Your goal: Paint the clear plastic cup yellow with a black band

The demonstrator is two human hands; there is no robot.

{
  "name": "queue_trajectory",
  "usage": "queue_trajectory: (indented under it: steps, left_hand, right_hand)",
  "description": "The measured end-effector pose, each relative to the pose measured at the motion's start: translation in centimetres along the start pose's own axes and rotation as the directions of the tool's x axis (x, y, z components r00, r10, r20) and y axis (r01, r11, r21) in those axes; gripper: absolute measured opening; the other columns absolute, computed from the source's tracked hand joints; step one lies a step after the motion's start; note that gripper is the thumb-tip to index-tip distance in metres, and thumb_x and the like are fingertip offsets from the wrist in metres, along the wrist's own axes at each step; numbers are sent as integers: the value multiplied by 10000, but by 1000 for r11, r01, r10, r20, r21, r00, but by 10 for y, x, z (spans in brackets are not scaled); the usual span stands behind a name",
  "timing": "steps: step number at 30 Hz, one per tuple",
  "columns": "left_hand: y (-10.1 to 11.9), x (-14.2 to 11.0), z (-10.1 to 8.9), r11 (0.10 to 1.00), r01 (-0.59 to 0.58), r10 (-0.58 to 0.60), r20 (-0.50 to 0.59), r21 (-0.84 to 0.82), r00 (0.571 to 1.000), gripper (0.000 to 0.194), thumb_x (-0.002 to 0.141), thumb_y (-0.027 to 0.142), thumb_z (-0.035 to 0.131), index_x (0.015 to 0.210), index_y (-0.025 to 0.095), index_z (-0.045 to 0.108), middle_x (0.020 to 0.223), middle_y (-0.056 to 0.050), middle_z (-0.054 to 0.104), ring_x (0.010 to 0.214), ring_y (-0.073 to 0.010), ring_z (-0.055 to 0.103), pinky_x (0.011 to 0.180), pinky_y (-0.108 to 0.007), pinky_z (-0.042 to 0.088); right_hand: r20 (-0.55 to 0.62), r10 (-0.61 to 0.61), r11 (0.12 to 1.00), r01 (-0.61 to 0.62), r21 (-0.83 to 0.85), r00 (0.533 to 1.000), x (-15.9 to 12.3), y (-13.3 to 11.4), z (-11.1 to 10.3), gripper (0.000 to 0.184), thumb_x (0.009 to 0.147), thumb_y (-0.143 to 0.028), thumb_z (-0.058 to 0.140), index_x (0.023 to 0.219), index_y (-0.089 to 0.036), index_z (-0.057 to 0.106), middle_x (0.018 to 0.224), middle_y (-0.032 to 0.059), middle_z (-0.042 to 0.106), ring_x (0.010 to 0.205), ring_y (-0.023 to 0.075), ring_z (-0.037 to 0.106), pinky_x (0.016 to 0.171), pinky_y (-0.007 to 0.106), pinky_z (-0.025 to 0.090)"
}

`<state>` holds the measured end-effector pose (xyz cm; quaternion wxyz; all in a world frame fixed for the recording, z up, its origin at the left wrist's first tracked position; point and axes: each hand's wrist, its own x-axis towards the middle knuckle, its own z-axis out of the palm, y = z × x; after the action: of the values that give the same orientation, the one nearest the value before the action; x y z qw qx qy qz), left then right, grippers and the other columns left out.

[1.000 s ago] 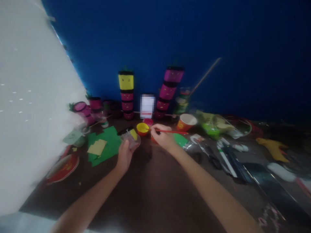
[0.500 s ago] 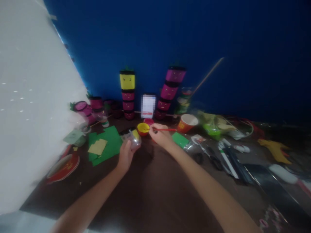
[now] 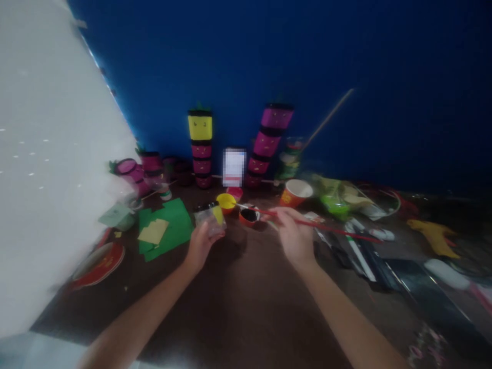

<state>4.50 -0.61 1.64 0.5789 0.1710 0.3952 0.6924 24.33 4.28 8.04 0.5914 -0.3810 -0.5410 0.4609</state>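
Observation:
My left hand (image 3: pixel 200 243) is closed around a small clear plastic cup (image 3: pixel 206 219), tilted on its side, with a yellow painted patch and a dark rim. In my right hand (image 3: pixel 294 233) is a long red paintbrush (image 3: pixel 326 225), pinched near its middle. The brush's tip points left, at the cup of yellow paint (image 3: pixel 225 202); whether it touches the paint I cannot tell. A cup of black paint (image 3: pixel 249 215) stands under the brush, between my hands. Behind the yellow one sits a small cup of pink paint (image 3: pixel 235 193).
Stacks of painted cups (image 3: pixel 202 154) stand by the blue wall, beside a blurred-out phone (image 3: pixel 233 166). Green paper (image 3: pixel 169 236) lies left, near a red bowl (image 3: pixel 100 264). A paper cup (image 3: pixel 295 193), scissors (image 3: pixel 338 253), markers (image 3: pixel 361 253) and a yellow glue gun (image 3: pixel 434 237) lie right.
My right hand has drawn back to the right and now grips the brush farther from its tip, uncovering the black paint cup. My left hand with the plastic cup has barely moved.

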Motion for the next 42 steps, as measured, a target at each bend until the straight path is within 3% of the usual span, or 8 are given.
queue_trajectory:
  steps: [5, 8, 15, 27, 33, 42]
  left_hand:
    - [-2, -2, 0, 1000, -31, 31, 23, -2, 999, 462, 597, 460, 753, 915, 138, 659, 798, -44, 721, 683, -174, 666, 696, -327, 522]
    - [-2, -5, -1, 999, -48, 48, 81, 9, 996, 413, 660, 435, 719, 951, 148, 663, 842, -48, 720, 722, -171, 668, 706, -316, 520]
    - [-1, -7, 1, 999, -46, 46, 100, -2, 994, 425, 617, 445, 749, 921, 155, 681, 821, -47, 726, 676, -177, 671, 672, -320, 525]
    - [-4, -7, -2, 999, -53, 52, 113, 8, 992, 392, 668, 401, 716, 968, 155, 665, 879, -61, 719, 735, -192, 675, 716, -334, 507]
    - [-1, -7, 1, 998, -60, 58, 67, 15, 996, 342, 646, 403, 726, 867, 148, 672, 738, -39, 715, 677, -179, 668, 701, -326, 510]
    - [-4, -7, -3, 997, -80, 76, 133, 21, 988, 361, 675, 389, 714, 954, 163, 678, 897, -63, 726, 774, -204, 676, 727, -341, 523]
  right_hand:
    - [164, -203, 920, 246, -305, 965, -33, -20, 1, 153, 828, -244, 537, 839, -211, 686, 799, 38, 724, 772, 191, 684, 707, 311, 551]
    - [204, -258, 875, 318, -364, 944, -41, -21, 7, 170, 841, -226, 517, 837, -223, 687, 829, 31, 723, 786, 180, 678, 730, 298, 548]
    - [183, -218, 893, 272, -358, 959, -42, -12, 11, 180, 858, -232, 498, 851, -209, 677, 822, 33, 731, 751, 170, 681, 631, 253, 537]
    - [211, -222, 902, 282, -326, 952, -43, -10, 12, 174, 848, -188, 493, 855, -215, 665, 798, 11, 723, 741, 151, 673, 667, 248, 531]
    - [272, -270, 905, 339, -256, 924, -43, -11, 7, 194, 832, -152, 482, 782, -213, 659, 772, 6, 697, 751, 154, 657, 713, 271, 529]
    - [209, -317, 890, 366, -272, 925, -45, -12, 12, 188, 856, -185, 481, 849, -221, 665, 828, 16, 705, 783, 158, 661, 732, 280, 530]
